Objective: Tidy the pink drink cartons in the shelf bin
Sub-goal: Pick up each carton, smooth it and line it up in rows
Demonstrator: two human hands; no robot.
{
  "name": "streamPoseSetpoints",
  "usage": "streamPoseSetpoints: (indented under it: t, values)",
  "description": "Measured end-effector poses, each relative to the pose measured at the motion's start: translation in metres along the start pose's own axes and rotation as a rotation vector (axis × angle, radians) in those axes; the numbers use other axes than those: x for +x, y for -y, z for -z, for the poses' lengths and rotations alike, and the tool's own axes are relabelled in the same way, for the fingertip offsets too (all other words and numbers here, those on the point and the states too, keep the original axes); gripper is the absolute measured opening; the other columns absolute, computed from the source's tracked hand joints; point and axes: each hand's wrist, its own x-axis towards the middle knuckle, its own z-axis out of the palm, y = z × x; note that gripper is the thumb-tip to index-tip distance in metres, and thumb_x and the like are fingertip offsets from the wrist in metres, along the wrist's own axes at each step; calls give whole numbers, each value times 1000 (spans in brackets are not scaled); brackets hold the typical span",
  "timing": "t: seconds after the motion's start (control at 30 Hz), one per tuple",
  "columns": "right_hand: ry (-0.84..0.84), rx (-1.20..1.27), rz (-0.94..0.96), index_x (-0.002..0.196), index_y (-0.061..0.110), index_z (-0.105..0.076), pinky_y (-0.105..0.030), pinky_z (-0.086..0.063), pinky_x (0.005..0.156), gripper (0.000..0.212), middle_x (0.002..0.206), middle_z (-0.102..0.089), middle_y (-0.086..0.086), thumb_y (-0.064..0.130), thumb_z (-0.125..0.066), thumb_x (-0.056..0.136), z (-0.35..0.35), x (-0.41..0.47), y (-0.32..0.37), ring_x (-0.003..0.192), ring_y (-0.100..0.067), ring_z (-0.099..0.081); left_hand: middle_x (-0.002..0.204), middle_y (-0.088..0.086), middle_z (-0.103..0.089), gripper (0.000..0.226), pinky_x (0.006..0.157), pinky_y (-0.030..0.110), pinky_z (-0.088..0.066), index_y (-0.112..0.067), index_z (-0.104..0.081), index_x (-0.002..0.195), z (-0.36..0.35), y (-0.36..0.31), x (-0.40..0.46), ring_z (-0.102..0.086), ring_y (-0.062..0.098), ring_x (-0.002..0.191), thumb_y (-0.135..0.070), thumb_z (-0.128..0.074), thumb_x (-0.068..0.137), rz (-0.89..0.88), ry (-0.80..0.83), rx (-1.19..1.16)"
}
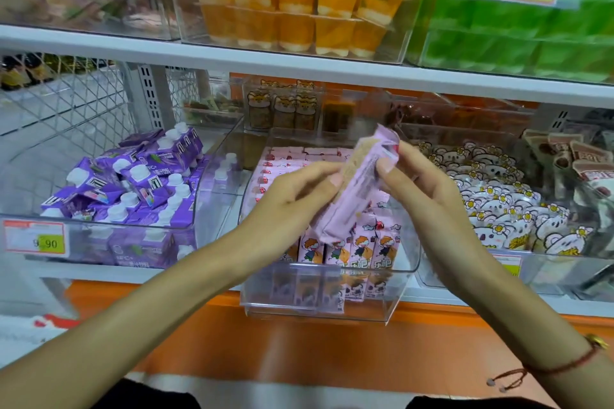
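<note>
Held carton: one pink carton (pixel 357 186), tilted, above the clear bin (pixel 395 289).
Left hand (pixel 299 196): fingers curled on the carton's lower side.
Right hand (pixel 418 183): thumb and fingers pinching its upper end.
Stock: pink cartons (pixel 349 249) upright at the bin's front.
Risk: a careless push down likely topples the front row.
Neighbour: purple cartons (pixel 133 183), a mix-up if misplaced.

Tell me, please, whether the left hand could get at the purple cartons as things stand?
Probably not yet: the left hand and right hand both hold a pink carton. The purple cartons lie uncovered in an open-topped bin.
</note>
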Motion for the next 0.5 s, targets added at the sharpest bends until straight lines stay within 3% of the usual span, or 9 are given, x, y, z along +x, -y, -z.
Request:
streamPoseSetpoints:
  t: [0.1, 0.2, 0.27, 0.4, 0.5]
  values:
    - [-46, 33, 12, 120, 22, -63, -23, -51, 85, 43, 113, -70, 5, 37, -64, 80, -1, -1, 2, 107, -9, -64, 98, -27, -69, 22, 71, 3, -45, -42, -57, 108, -8, 6, -1, -62, -13, 90, -28, -45, 95, 17, 63, -41]
    - [-139, 15, 79, 113, 20, -63, -14, -50, 80, 41, 108, -70, 4, 33, -70, 75, 1, -1, 5, 102, -8, -65, 119, -19, -58, 40, 82, 5, -43, -42, -48, 129, -12, 11, 0, -55, -9, 104, -40, -54, 89, -60, 47, 150]
    - [-149, 15, 87, 113, 18, -62, -16, -51, 80, 43, 107, -70, 2, 32, -72, 73, 2, 0, 5, 101, -12, -66, 125, -9, -52, 46, 88, 9, -43, -35, -45, 137, -12, 14, 4, -50, -5, 108, -31, -57, 93, -99, 9, 257]
    - [-92, 37, 64, 125, 26, -54, -30, -51, 89, 57, 119, -62, -9, 34, -71, 71, 12, 1, 6, 105, -22, -63, 126, -10, -58, 45, 97, 20, -47, -27, -43, 137, -10, 15, 11, -59, 1, 110, -21, -56, 94, -64, 98, 122]
    - [-31, -29, 52, 120, 24, -59, -21, -51, 79, 49, 120, -61, -9, 35, -69, 73, 20, 2, 8, 97, -14, -65, 128, -8, -58, 38, 99, 23, -46, -22, -48, 130, -7, 17, 14, -60, 4, 112, -19, -56, 93, -38, 153, 67]
